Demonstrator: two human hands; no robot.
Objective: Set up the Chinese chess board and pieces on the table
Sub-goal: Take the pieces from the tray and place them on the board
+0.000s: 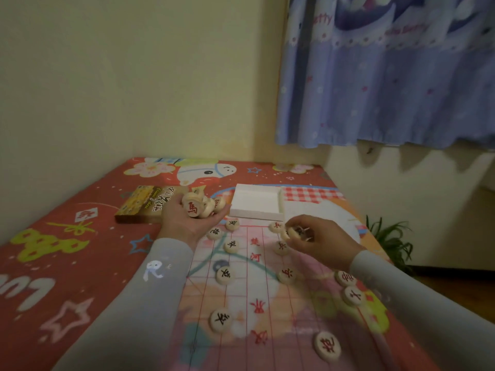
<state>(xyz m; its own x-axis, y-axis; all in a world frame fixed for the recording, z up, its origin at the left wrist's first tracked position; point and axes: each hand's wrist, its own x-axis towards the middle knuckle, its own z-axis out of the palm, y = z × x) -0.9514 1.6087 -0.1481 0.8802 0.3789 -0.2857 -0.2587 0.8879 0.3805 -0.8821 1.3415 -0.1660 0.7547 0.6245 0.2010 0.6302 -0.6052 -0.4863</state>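
A thin see-through chess board sheet [257,287] with red grid lines lies on the red cartoon tablecloth [67,250]. Several round wooden pieces stand on it, black-lettered ones such as one at the left [225,275] and red-lettered ones at the right [327,346]. My left hand [187,218] is palm-up over the board's far left corner, cupping a heap of pieces [202,204], a red-lettered one on top. My right hand [318,236] hovers over the far right part of the board, fingertips pinched on one piece [293,232].
The brown chess box lid [144,203] lies at the far left of the board. A white foam tray [257,203] sits beyond the board. A wall stands behind, a blue curtain [388,76] hangs at the right, and a green plant [391,239] is past the table's right edge.
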